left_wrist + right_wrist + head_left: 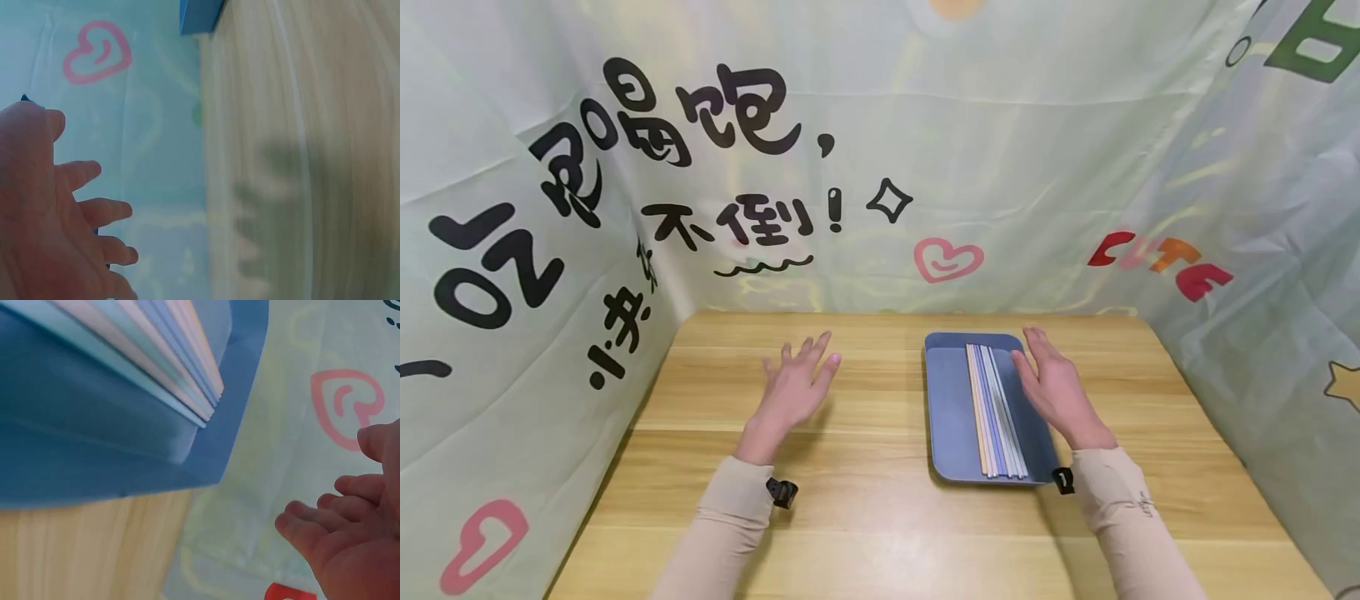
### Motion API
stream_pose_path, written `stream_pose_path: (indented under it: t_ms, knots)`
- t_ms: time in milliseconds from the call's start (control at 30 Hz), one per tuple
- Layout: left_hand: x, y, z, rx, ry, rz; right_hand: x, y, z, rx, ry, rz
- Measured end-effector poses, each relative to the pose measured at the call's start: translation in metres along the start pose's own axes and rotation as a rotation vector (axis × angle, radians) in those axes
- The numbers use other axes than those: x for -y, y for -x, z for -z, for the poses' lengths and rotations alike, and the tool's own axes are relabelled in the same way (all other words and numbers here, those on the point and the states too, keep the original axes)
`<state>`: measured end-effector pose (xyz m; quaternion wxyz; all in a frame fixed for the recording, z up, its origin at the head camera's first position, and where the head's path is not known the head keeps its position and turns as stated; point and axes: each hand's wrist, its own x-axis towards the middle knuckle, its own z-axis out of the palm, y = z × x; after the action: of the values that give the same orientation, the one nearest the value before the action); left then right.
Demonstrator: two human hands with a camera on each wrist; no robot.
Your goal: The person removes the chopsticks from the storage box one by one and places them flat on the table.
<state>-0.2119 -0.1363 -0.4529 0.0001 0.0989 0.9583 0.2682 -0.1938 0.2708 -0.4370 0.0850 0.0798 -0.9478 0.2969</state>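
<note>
A blue-grey tray lies on the wooden table, right of the middle. In it, several long thin pastel sticks lie side by side, roughly lengthwise; they look like chopsticks or straws, but I cannot tell which. My left hand hovers over the table left of the tray, fingers spread and holding nothing. Above the tray's right edge is my right hand, with fingers extended and nothing in its grasp. The right wrist view shows the ends of the sticks near the tray's wall, apart from the right hand's fingers.
Printed cloth with writing and drawings hangs around the back and both sides of the table. A black wrist device shows at the left cuff, another black device at the right cuff.
</note>
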Motion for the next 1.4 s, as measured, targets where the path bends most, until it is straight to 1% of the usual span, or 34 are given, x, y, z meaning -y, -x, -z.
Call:
stream_pose_path:
  t_ms: [133,233,300,400,500,600,700,900,1200,1300,1400]
  knots:
    - [-0.013,-0.001,-0.011,0.016,0.117,-0.013,-0.009,0.004,0.001,-0.014,-0.002,0.018]
    - [-0.024,-0.002,-0.017,0.018,0.185,-0.022,-0.014,0.008,0.002,-0.036,0.006,0.016]
    - [-0.031,-0.003,-0.021,-0.010,0.212,-0.036,-0.017,0.009,0.001,-0.067,0.013,0.024]
    - [-0.041,-0.006,-0.028,-0.072,0.234,-0.058,-0.021,0.011,-0.001,-0.107,0.027,0.033]
    - [-0.050,-0.008,-0.034,-0.134,0.281,-0.073,-0.025,0.013,-0.004,-0.121,0.019,0.022]
    - [-0.060,-0.010,-0.039,-0.165,0.338,-0.076,-0.030,0.016,-0.007,-0.127,0.001,-0.006]
    - [-0.068,-0.011,-0.046,-0.177,0.385,-0.080,-0.037,0.019,-0.011,-0.142,-0.025,-0.034]
    - [-0.085,-0.011,-0.058,-0.148,0.432,-0.082,-0.051,0.023,-0.022,-0.187,-0.046,-0.047]
    - [-0.107,-0.009,-0.069,-0.121,0.456,-0.135,-0.058,0.029,-0.032,-0.198,-0.053,-0.042]
    - [-0.113,-0.007,-0.073,-0.094,0.458,-0.146,-0.060,0.030,-0.036,-0.229,-0.050,-0.022]
    - [-0.119,-0.005,-0.078,-0.064,0.464,-0.142,-0.062,0.032,-0.040,-0.262,-0.048,0.007]
